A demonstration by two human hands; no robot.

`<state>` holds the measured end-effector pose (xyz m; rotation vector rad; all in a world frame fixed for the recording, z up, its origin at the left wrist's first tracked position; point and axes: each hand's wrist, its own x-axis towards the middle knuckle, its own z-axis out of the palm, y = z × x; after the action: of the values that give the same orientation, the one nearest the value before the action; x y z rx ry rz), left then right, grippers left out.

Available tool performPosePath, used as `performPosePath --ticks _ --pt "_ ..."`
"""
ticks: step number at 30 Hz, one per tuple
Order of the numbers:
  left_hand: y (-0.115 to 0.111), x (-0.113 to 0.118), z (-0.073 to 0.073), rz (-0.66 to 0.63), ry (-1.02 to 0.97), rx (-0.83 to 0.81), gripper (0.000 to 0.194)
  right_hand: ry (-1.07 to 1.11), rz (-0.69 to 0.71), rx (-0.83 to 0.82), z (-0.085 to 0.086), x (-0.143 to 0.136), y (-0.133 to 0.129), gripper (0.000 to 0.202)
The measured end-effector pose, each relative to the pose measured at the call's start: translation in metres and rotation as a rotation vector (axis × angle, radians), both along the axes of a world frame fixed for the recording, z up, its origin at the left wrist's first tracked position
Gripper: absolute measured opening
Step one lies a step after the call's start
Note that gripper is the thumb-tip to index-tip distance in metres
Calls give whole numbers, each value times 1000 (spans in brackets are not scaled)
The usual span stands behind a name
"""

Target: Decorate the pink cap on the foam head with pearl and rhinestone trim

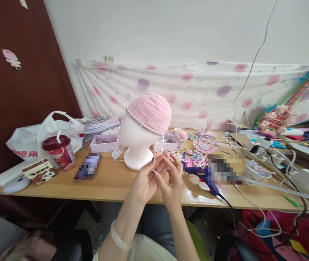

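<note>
A white foam mannequin head [132, 136] stands on the table, wearing a pink pleated cap [153, 110]. Around the cap's lower edge runs a band of pearls and rhinestones [143, 124]. From its right end a string of pearl beads [162, 141] hangs down to my fingers. My left hand [146, 183] is palm up with its fingers curled together where the string reaches it. Against it lies my right hand [172, 183], fingers bent and thumb pressed toward the left palm; what sits between its fingers is hidden. A blue glue gun [201, 175] lies just right of my hands.
Lilac boxes [104, 146] of beads stand behind the head. Leftward are a phone [88, 166], a red lidded cup [60, 152] and a plastic bag [26, 139]. To the right lie a crocheted pink piece [204, 145], a bowl [257, 172], chargers and tangled cables [287, 159].
</note>
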<state>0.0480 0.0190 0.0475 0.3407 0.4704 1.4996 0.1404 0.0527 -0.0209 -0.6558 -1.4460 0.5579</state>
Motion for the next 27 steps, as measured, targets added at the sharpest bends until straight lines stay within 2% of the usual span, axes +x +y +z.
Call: performPosePath --ticks 4,10,17,22,27 --pt "-2 6 -5 -21 -9 9 35 8 -18 -22 0 -1 4 39" --pt "-3 12 -14 -48 -4 2 45 72 6 -151 -1 -1 7 16" --pt "-6 11 -17 -83 23 -4 39 113 -38 -188 6 7 4 27" --pt "-11 -1 -13 -96 96 -42 51 248 -61 -229 18 16 2 26" --pt "-16 -14 -8 -84 164 -107 60 392 44 -335 28 18 8 32"
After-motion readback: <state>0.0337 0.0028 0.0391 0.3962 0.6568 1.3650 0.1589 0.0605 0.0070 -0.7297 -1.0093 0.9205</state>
